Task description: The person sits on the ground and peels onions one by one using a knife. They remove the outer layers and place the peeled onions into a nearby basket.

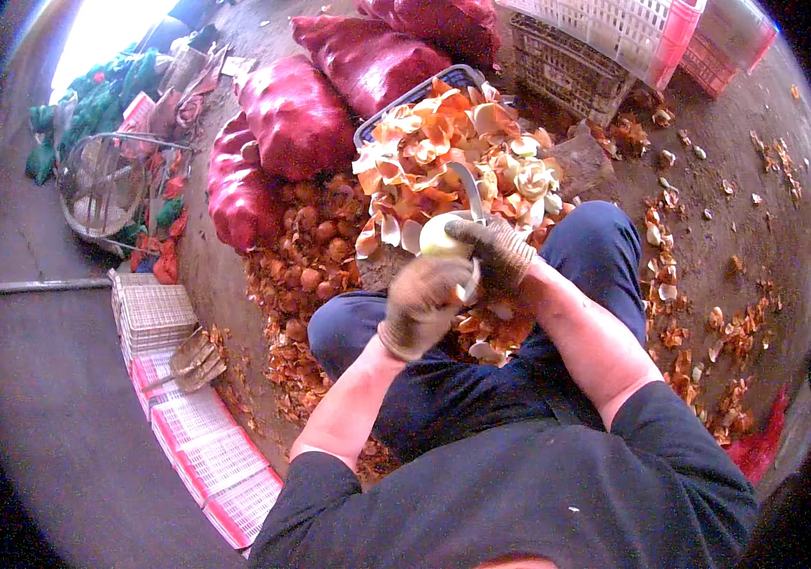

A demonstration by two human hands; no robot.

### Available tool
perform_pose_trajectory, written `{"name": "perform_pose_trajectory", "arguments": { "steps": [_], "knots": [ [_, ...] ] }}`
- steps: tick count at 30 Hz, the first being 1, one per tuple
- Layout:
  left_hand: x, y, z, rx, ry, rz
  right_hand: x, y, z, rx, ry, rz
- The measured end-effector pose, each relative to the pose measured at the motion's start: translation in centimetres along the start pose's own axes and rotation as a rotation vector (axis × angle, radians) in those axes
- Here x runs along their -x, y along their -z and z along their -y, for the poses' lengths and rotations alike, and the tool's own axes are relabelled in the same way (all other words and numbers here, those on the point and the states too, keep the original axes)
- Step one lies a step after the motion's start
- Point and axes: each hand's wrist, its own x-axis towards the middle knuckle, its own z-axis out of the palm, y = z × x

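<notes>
My right hand (496,249), in a soiled knit glove, grips a knife with a curved blade (468,186) pointing away from me. Its thumb presses on a pale peeled onion (442,236). My left hand (420,302), gloved too and blurred, is just below the onion on the near side. A strip of onion skin (473,284) shows at its fingers, pinched there. Beyond both hands, a heap of onion skins (441,135) covers a blue plastic basket (395,103), whose rim shows at the far side. Unpeeled onions (313,263) lie on the ground to the left.
Full red mesh sacks (295,117) stand beyond the onions. Plastic crates (569,67) are stacked at the far right, and white-and-red crates (213,455) line the left. A shovel blade (195,361) rests by them. Loose skins (669,284) litter the floor on the right.
</notes>
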Motion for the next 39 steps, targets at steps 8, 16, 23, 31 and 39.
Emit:
{"name": "perform_pose_trajectory", "arguments": {
  "steps": [8, 16, 23, 31, 39],
  "knots": [
    [1.2, 1.6, 0.4, -0.003, 0.500, -0.109, 0.4, -1.6, 1.5, -0.034, 0.164, -0.052],
    [1.2, 1.1, 5.0, -0.027, 0.491, -0.251, 0.2, -0.9, 1.1, 0.100, 0.297, 0.100],
    [-2.6, 3.7, -0.1, -0.169, 0.218, 0.004, 2.5, -3.6, 2.2, -0.132, -0.058, -0.068],
    [-2.7, 2.1, 0.3, -0.251, 0.558, 0.345, 1.1, -0.9, -1.3, 0.196, -0.120, -0.219],
    [3.5, 1.3, 1.4, 1.509, 0.930, -0.216, 3.2, -2.4, 2.0, 0.253, -0.066, -0.186]
  ]
}}
